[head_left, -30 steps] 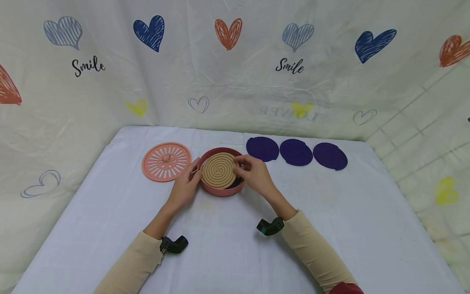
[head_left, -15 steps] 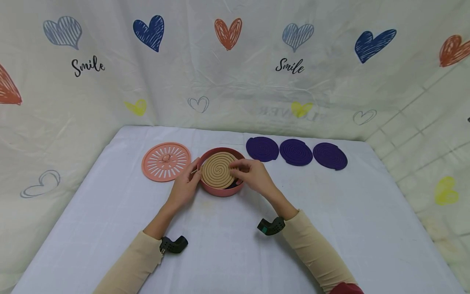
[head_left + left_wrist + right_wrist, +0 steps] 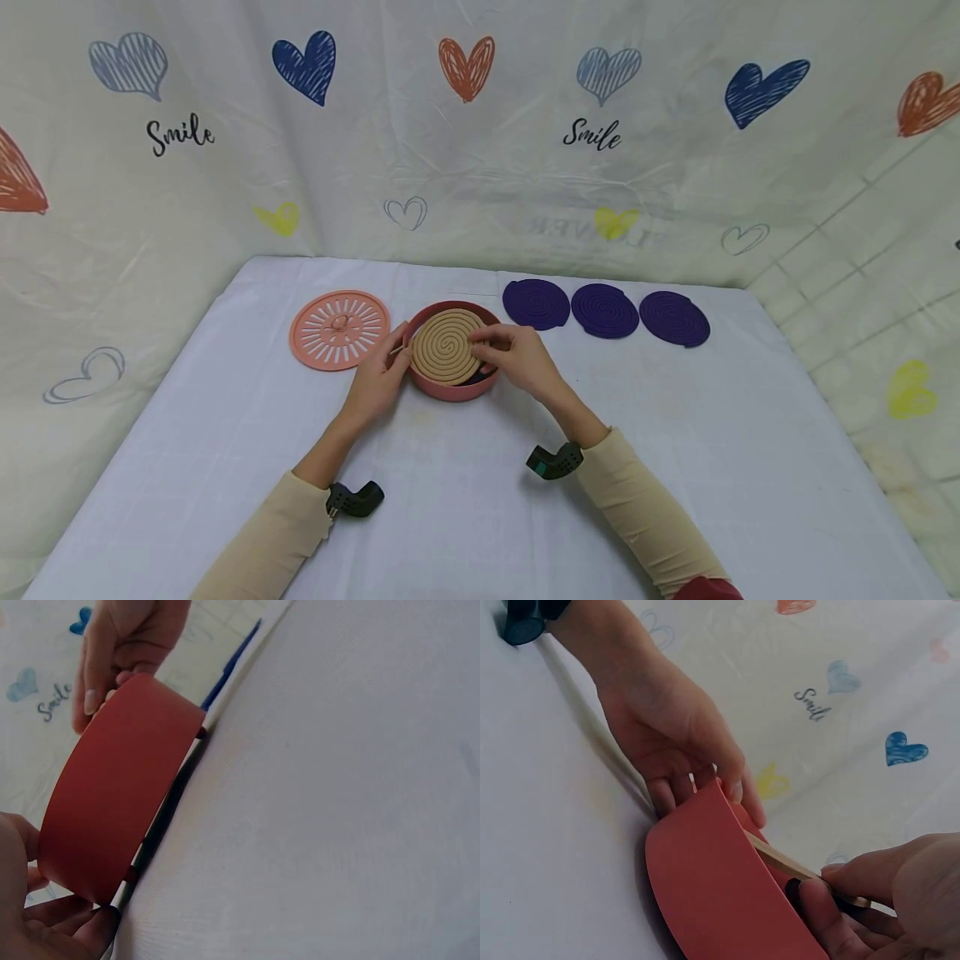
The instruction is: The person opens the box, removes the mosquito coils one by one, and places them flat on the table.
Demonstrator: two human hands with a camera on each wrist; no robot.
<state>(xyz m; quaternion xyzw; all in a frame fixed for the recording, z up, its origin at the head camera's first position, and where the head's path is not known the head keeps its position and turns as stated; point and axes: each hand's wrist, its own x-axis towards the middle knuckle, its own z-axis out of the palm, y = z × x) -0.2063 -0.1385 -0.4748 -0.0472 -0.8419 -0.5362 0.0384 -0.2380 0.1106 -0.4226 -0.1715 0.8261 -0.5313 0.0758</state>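
Observation:
A round red holder [image 3: 453, 392] stands on the table, its wall filling much of the left wrist view. My left hand [image 3: 377, 379] grips its left side, thumb at the rim and fingers round the wall. A tan mosquito coil [image 3: 446, 348] lies tilted in the holder, its right edge raised. My right hand [image 3: 523, 360] pinches that right edge between thumb and fingers, as the right wrist view shows at the coil's edge [image 3: 780, 859]. Something dark shows below the tan coil inside the holder; its shape is mostly hidden.
A pink slotted lid [image 3: 340, 331] with a small ring lies left of the holder. Purple mosquito coils [image 3: 605, 311] lie in a row at the back right. A white cloth [image 3: 450, 517] covers the table, and a heart-printed sheet [image 3: 480, 158] hangs behind.
My right hand has shifted slightly left, its fingertips now further over the tan coil's right edge. The coil has barely moved. My left hand has stayed in place on the holder.

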